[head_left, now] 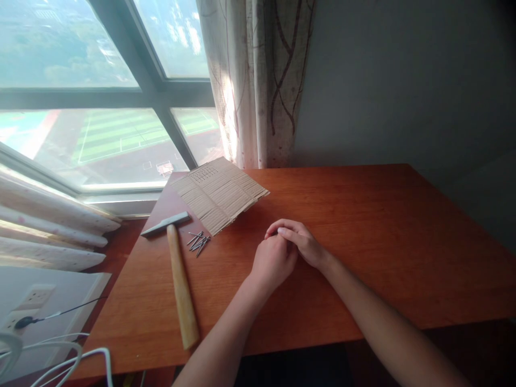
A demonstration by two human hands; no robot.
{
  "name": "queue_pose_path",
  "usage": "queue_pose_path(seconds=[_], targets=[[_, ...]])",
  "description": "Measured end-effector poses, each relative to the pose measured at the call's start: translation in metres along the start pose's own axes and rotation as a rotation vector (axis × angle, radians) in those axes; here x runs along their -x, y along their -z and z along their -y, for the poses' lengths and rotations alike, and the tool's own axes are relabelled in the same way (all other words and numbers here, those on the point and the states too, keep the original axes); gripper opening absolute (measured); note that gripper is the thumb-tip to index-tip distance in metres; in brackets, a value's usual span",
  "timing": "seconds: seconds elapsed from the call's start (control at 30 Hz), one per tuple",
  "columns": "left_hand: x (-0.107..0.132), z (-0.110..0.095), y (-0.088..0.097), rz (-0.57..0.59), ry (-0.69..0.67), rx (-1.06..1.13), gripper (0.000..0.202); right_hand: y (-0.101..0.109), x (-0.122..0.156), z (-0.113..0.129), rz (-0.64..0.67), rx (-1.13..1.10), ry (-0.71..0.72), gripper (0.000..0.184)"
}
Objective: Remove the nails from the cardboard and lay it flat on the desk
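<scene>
My left hand (272,262) and my right hand (303,243) rest together on the middle of the wooden table (363,226), the right fingers laid over the left. Neither holds anything. To their left lies a hammer (179,274) with a pale wooden handle and a metal head pointing left. Several small nails (198,242) lie in a loose pile beside the hammer's head. A ribbed piece of cardboard (220,191) with a patch of small holes lies at the table's far left corner.
A large window (100,80) and a patterned curtain (258,80) stand behind the table. At lower left a white surface carries a wall socket (34,295) and white cables (60,360). A grey wall is on the right.
</scene>
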State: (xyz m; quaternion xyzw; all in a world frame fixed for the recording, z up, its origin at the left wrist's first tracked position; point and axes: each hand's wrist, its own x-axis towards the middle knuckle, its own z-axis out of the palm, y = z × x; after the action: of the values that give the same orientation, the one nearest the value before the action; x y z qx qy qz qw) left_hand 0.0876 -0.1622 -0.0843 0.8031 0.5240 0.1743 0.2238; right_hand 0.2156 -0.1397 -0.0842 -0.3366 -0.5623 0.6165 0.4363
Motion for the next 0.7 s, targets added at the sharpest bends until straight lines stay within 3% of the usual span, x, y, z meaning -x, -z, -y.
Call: queue_pose_path(seconds=[0.7], targets=[[-0.0022, -0.0004, -0.0003, 0.002, 0.007, -0.002, 0.018, 0.0003, -0.0003, -0.0014, 0.004, -0.012, 0.009, 0.021]])
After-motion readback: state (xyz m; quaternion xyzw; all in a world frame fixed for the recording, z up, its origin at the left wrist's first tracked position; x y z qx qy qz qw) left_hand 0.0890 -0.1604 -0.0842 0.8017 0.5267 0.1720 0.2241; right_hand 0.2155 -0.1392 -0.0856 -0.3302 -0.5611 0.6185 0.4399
